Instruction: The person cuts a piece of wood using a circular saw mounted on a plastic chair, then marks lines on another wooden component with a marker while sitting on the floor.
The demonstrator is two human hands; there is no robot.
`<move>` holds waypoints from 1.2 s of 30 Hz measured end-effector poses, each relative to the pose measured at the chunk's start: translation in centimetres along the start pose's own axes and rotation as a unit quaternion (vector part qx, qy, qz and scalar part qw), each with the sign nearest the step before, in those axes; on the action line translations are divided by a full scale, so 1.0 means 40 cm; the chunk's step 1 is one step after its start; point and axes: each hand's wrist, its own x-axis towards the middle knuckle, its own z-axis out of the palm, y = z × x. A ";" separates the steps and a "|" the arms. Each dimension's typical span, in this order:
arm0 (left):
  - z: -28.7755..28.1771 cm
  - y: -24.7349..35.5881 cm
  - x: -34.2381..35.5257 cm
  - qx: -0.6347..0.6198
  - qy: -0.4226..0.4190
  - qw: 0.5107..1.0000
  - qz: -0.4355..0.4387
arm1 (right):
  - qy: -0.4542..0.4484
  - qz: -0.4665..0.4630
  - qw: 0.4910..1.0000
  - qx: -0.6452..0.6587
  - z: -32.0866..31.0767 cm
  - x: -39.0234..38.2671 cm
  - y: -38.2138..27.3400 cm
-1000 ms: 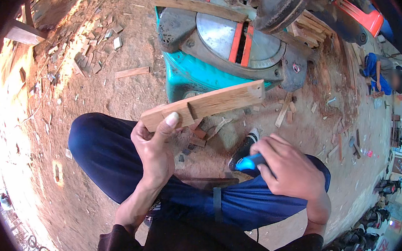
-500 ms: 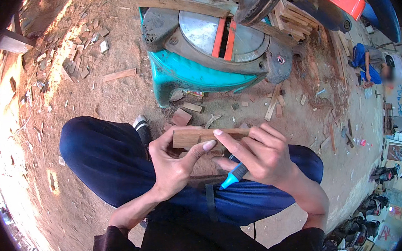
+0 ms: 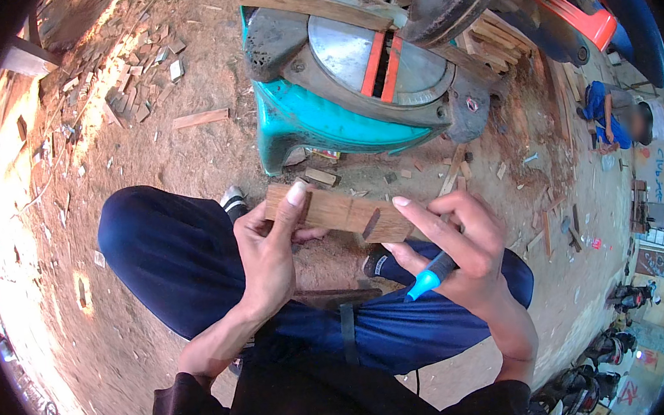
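Note:
A short brown wooden block [image 3: 340, 211] is held up in front of me over my lap, its broad face toward me and its right end lower. Dark marks show near both of its ends. My left hand [image 3: 264, 256] grips the left end, thumb on the face and fingers behind. At the right end, the index fingertip and thumb of my right hand [image 3: 468, 251] pinch the corner. That same hand also carries a bright blue marker [image 3: 429, 276] with a dark barrel, tucked in its palm and pointing down to the left.
Ahead of me stands a teal-based miter saw [image 3: 348, 116] with orange strips in its round table and a wooden strip [image 3: 316, 7] along its back. Stacked wood pieces [image 3: 491, 43] lie beside it. Offcuts [image 3: 131, 87] litter the dirt floor. Another person [image 3: 607, 112] sits at far right.
The block has turned so its broad face shows, and its right end has dropped. My left thumb has moved up onto the face. My right hand has shifted slightly right with the marker.

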 end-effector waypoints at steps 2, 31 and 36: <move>-0.001 0.001 0.004 -0.054 0.026 0.998 -0.009 | 0.018 0.001 1.000 -0.003 -0.008 0.011 -0.017; 0.046 -0.024 -0.063 -0.026 -0.130 0.991 -0.023 | -0.019 -0.083 0.996 0.004 0.018 -0.011 0.005; 0.037 -0.027 -0.059 -0.026 -0.110 0.992 -0.048 | -0.038 -0.074 0.996 -0.003 0.012 -0.007 0.005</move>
